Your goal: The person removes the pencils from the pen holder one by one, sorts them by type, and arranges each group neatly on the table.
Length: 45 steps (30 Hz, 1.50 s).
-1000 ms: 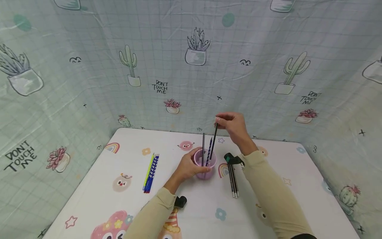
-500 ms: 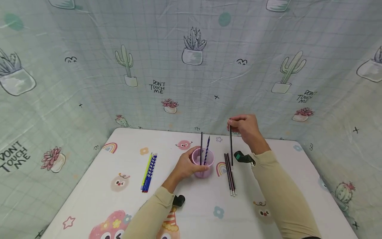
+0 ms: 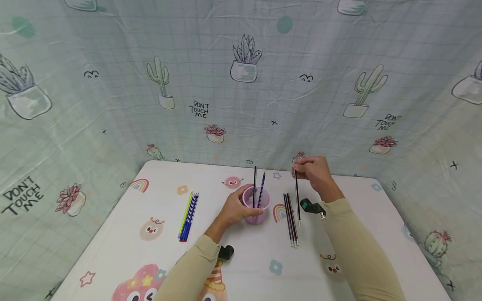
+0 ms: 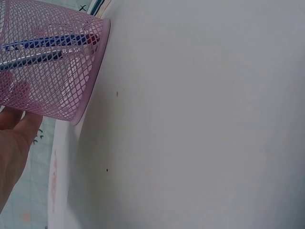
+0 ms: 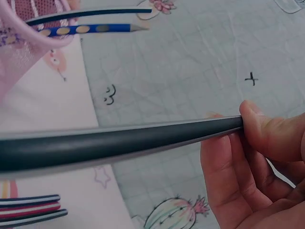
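A pink mesh pencil cup [image 3: 256,215] stands on the table, gripped round its side by my left hand [image 3: 235,209]. Inside it are a dark striped pencil [image 3: 255,182] and a blue pencil [image 3: 262,186] with its point up. My right hand [image 3: 314,173] pinches another dark striped pencil [image 3: 297,196] by its top end. That pencil hangs nearly upright to the right of a row of several dark striped pencils [image 3: 290,219] lying on the table. In the right wrist view the pinched pencil [image 5: 119,145] runs from thumb and fingers across to the left edge.
Left of the cup lies a group of blue dotted pencils [image 3: 191,217] beside a yellow-green pencil [image 3: 186,213]. The white table [image 3: 124,234] carries printed cartoon figures. A patterned cloth [image 3: 188,75] hangs behind it and at both sides.
My right hand has lifted the dark striped pencil out of the cup, carried it right, past the lying row, and lowered it. My left hand stays on the cup.
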Available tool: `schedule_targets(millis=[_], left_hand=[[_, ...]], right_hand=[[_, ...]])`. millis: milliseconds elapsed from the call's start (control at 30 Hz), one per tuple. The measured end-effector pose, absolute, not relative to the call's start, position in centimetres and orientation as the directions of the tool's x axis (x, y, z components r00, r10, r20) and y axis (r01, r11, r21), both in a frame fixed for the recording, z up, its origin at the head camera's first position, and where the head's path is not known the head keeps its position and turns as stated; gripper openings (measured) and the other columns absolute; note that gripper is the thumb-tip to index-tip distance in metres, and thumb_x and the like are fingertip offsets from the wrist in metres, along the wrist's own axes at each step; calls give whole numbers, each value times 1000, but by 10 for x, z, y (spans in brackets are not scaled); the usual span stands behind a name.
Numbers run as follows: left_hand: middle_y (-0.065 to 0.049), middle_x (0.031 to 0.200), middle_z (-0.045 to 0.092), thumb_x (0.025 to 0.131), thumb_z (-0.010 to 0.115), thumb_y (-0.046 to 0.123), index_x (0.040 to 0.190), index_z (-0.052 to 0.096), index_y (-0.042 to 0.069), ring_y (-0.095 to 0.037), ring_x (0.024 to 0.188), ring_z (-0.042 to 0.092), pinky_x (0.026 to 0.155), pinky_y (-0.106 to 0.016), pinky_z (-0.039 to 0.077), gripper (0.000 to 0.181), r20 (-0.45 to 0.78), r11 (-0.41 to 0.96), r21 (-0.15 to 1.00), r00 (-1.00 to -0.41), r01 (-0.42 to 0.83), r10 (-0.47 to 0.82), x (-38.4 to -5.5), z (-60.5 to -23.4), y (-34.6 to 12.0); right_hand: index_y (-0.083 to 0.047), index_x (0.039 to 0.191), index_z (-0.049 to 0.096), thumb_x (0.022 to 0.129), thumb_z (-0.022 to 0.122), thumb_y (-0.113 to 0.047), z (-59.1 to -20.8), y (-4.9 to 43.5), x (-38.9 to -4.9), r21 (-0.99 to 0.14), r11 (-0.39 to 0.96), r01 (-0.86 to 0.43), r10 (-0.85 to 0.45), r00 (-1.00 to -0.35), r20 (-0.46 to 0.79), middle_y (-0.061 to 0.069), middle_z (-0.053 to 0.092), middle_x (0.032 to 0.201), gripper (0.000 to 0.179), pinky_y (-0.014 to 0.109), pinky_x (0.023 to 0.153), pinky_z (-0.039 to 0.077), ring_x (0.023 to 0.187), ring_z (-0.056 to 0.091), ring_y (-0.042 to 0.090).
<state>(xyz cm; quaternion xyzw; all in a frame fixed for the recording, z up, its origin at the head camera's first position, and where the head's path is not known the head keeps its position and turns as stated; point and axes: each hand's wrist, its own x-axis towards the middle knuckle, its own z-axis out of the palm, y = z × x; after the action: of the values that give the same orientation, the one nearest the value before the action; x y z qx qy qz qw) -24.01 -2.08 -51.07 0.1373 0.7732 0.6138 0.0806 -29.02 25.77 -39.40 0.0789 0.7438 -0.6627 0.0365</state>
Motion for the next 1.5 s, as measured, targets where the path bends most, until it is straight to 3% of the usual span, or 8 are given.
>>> schedule_targets(millis=[200, 500, 800, 1067, 1500], left_hand=[[-10, 141, 66, 73, 96, 16, 152, 52, 15, -29, 120, 65, 106, -52, 55, 91, 38, 188, 977, -956, 96, 292, -239, -511, -21], [-6, 140, 67, 72, 97, 22, 150, 54, 20, -23, 118, 65, 104, -44, 57, 89, 39, 213, 971, -954, 106, 296, -238, -511, -23], [-4, 139, 67, 71, 98, 28, 149, 54, 19, -26, 121, 65, 105, -46, 56, 90, 53, 256, 958, -955, 131, 291, -239, -513, -27], [-8, 137, 68, 70, 98, 25, 149, 54, 16, -28, 119, 65, 105, -48, 56, 90, 71, 247, 958, -951, 149, 301, -239, -513, -29], [-9, 136, 68, 71, 97, 23, 149, 55, 20, -26, 118, 66, 102, -44, 58, 89, 70, 229, 962, -946, 147, 316, -242, -515, -21]], right_hand=[[16, 117, 65, 97, 70, -1, -413, 264, -293, -970, 139, 198, 64, -979, -191, -4, 73, 74, 27, 24, 67, 64, 68, 75, 11], [12, 114, 69, 97, 70, -3, -439, 267, -293, -947, 198, 251, 78, -968, -240, -4, 73, 74, 23, 24, 65, 63, 67, 73, 11], [11, 117, 69, 97, 71, -5, -461, 269, -292, -924, 243, 294, 91, -956, -280, -3, 73, 80, 26, 24, 67, 61, 71, 70, 11], [12, 116, 71, 95, 72, -6, -476, 270, -292, -917, 253, 308, 102, -951, -291, -5, 70, 77, 27, 23, 64, 60, 68, 63, 9], [8, 113, 73, 95, 72, -7, -504, 274, -291, -868, 332, 369, 175, -928, -327, 1, 69, 79, 23, 25, 62, 55, 67, 62, 13]])
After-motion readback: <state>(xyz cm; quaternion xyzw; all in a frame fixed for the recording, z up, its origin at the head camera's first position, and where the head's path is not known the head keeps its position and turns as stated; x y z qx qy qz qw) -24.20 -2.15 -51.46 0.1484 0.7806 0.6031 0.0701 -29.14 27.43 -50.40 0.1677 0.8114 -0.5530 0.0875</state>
